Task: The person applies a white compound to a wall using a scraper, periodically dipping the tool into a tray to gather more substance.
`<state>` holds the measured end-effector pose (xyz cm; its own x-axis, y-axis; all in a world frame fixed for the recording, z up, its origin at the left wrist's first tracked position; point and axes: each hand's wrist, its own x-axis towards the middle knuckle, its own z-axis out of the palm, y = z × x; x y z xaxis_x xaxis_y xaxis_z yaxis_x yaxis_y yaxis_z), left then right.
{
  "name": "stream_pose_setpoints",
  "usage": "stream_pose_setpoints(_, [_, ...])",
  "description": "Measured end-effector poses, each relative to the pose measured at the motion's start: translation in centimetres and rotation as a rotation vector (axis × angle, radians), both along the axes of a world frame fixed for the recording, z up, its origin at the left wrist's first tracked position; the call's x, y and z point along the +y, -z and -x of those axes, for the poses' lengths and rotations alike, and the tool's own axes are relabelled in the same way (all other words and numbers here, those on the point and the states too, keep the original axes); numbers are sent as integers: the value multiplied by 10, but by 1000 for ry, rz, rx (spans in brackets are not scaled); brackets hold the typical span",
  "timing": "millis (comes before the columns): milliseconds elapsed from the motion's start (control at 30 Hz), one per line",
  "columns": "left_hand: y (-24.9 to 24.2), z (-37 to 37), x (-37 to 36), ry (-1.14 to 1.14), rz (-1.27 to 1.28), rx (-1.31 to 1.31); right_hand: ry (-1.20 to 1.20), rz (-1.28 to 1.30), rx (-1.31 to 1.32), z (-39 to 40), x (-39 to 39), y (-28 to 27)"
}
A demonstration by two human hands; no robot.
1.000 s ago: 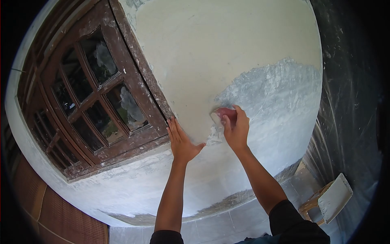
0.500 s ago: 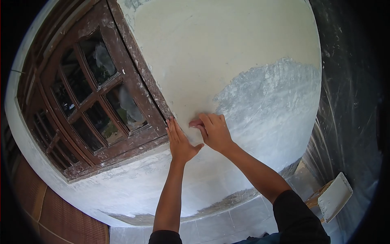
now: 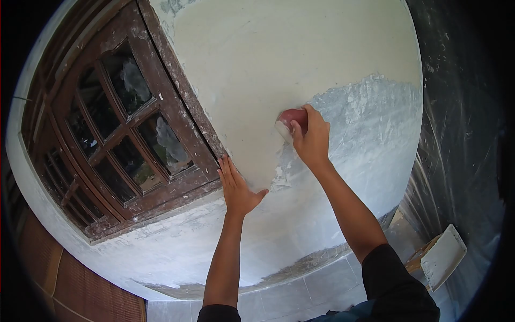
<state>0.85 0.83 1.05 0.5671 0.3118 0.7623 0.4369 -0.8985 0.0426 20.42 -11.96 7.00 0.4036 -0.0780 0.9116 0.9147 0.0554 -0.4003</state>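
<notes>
Red tool (image 3: 291,115) | long edge diag., facing lwr left | R hand (image 3: 315,137) pinching it

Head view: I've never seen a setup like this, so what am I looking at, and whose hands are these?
There is no machine here. A camera worn on a person's head looks forward and down, so the two bare hands belong to the wearer. The same head camera took every picture.

The right hand holds a small reddish flat tool with a pale edge in its fingers, up at the wall with cream and grey-white patches. The left hand is spread by the lower corner of the brown wooden window with glass panes.

At lower right is a white rectangular board; what it rests on is partly hidden.
</notes>
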Motion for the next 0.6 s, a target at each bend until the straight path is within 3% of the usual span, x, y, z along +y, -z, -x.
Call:
stream_pose_setpoints(100, [2,-2,0,-3,-3,-15,70,-73,-20,1,-9,-6])
stream_pose_setpoints(267, [-1,-3,-4,-3,16,-10,-261,229,-309,51,12,16])
stream_pose_setpoints(333, [-1,-2,-2,-26,9,9,-187,227,-280,35,13,11])
stream_pose_setpoints(400, [2,-3,1,-25,-3,0,-52,68,-75,3,-3,-2])
stream_pose_setpoints(500, [3,-4,0,-23,-15,-16,84,-97,-35,-10,-21,-15])
stream_pose_setpoints(600, [-2,-5,-2,-36,-14,-13,-270,154,-149,28,-5,3])
